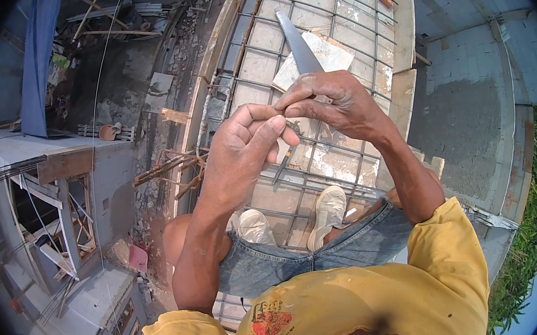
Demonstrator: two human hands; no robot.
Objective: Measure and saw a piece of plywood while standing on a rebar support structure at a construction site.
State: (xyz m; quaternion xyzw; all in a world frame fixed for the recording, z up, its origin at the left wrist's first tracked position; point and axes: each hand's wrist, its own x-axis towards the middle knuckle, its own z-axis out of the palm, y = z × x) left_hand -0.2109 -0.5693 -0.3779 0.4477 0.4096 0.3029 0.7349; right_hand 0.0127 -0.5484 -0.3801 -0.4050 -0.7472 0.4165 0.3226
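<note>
My left hand (240,147) and my right hand (337,104) meet in front of me, fingertips pinched together. Whatever lies between them is too small or too hidden to name. Just beyond my right hand a saw blade (298,46) points away; its handle end is hidden behind the hand, and I cannot tell whether it rests on the pale board (338,62) beneath. Below the fingers, a thin dark item with an orange mark (288,155) shows near the steel mesh (303,0).
My shoes (327,213) stand on the mesh-covered formwork. A wooden edge board (213,42) runs along the left, with a steep drop to rubble beyond it. Rusty rebar (180,167) juts out there. A raised side board (402,9) borders the right; a grey slab (461,134) lies past it.
</note>
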